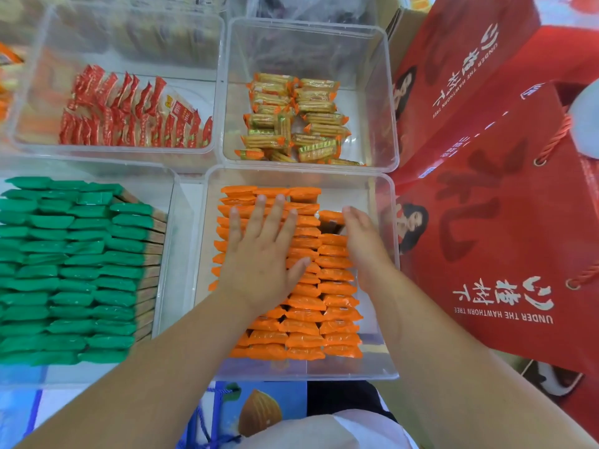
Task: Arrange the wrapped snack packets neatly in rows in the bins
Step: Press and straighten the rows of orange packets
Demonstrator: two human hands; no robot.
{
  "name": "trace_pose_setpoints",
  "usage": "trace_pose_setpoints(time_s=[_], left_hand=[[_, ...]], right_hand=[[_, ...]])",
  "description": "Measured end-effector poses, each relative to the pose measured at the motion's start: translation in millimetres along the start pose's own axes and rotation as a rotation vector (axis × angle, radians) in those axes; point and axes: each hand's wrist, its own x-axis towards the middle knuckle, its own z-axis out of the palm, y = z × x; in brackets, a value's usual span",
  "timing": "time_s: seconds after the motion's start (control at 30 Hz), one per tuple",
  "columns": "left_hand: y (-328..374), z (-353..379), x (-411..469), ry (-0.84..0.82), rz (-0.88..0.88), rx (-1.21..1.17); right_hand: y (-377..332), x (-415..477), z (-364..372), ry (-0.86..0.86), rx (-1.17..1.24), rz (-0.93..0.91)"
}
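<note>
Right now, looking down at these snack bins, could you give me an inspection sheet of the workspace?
Surface: mostly hidden under clear plastic bins.
Job's things: orange wrapped packets in neat rows in the near-right clear bin; green wrapped packets in rows near-left; red-and-white packets upright far-left; biscuit packets with orange ends lying loose far-right.
Clutter: nothing seen.
Grippers: left hand flat on the orange packets; right hand at their right-hand row, grip unclear.
Cables: nothing seen.
Surroundings: red paper gift bags at right; blue bag with a nut picture below.
</note>
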Motion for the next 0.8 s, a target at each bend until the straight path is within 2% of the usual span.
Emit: trace_pose_setpoints(time_s=[0.13,0.27,0.37,0.5,0.6,0.8], left_hand=[[-27,-6,-31,0.105,-0.204,-0.026],[-47,-2,-55,0.06,-0.385,-0.083],[-50,2,-60,0.057,-0.379,-0.102],[-51,4,-58,0.026,-0.378,-0.06],[-51,5,-59,0.023,-0.393,-0.071],[-51,4,-58,0.029,-0.389,-0.056]], right_hand=[[-20,6,7,0.042,-0.255,-0.268],[-40,23,17,0.11,-0.399,-0.24],[-41,26,19,0.02,-0.416,-0.171],[-44,26,18,-0.084,-0.567,-0.243],[-42,25,16,-0.143,-0.516,-0.202],[-44,27,21,-0.142,-0.421,-0.097]])
